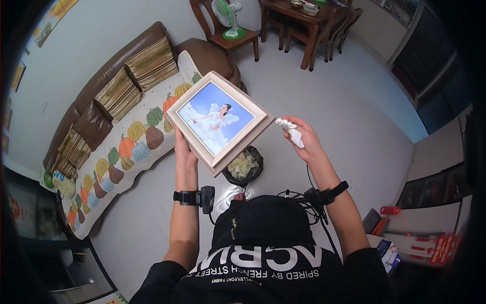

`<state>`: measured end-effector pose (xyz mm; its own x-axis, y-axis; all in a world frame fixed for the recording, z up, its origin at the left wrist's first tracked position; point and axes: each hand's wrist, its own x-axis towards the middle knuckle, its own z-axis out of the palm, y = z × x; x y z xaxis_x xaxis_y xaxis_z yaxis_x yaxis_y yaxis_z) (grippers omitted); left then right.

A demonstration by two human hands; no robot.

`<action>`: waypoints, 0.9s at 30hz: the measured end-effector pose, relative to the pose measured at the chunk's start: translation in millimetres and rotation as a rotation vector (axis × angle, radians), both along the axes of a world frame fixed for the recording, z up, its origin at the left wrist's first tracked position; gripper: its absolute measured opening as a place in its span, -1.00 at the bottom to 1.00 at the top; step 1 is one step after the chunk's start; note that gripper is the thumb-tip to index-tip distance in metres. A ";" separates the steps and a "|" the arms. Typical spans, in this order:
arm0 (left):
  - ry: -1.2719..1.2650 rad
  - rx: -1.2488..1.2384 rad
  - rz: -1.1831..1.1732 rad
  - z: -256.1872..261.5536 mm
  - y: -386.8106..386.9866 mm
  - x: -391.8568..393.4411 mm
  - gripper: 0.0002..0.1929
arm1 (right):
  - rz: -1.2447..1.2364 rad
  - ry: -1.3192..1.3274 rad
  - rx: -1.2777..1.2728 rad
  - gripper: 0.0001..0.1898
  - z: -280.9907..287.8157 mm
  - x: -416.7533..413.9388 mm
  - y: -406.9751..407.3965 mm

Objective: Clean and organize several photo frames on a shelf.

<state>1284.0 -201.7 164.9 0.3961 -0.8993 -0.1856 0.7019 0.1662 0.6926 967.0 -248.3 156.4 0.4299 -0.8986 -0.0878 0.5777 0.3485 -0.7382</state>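
Note:
My left hand [184, 146] grips the lower left side of a cream picture frame [197, 154], its fingers hidden behind it. The frame is held up and tilted, with a photo [212, 117] inside of a person in white with wings among clouds against blue. In my right hand [305, 142] is a crumpled white tissue [291, 132], pinched between thumb and fingers. The tissue is just off the frame's right corner, apart from it. Below the frame, partly covered by it, stands a bin lined with a black bag [259, 167], holding pale crumpled waste [243, 164].
To the left is a brown leather sofa [91, 81] with striped cushions [152, 62] and a pumpkin-patterned cover [178, 74]. A green-and-white fan [229, 19] stands on a wooden chair [243, 40], near a wooden dining table [296, 15]. Black cables [322, 216] hang by my right forearm.

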 end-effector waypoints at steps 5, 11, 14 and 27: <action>0.069 -0.084 -0.051 -10.0 -4.7 1.7 -0.38 | -0.149 0.007 0.080 -0.80 4.6 13.9 -9.2; 0.024 -0.039 0.107 -15.4 -0.3 -2.4 -0.36 | -0.456 0.236 0.050 -0.78 17.4 52.8 -28.6; 0.018 -0.023 0.181 -15.9 7.8 -1.8 -0.36 | -0.403 0.290 -0.029 -0.72 16.2 59.9 -33.9; -0.031 -0.093 0.373 17.0 20.2 -7.4 -0.40 | -0.712 0.429 -0.366 -0.84 28.9 76.1 -26.6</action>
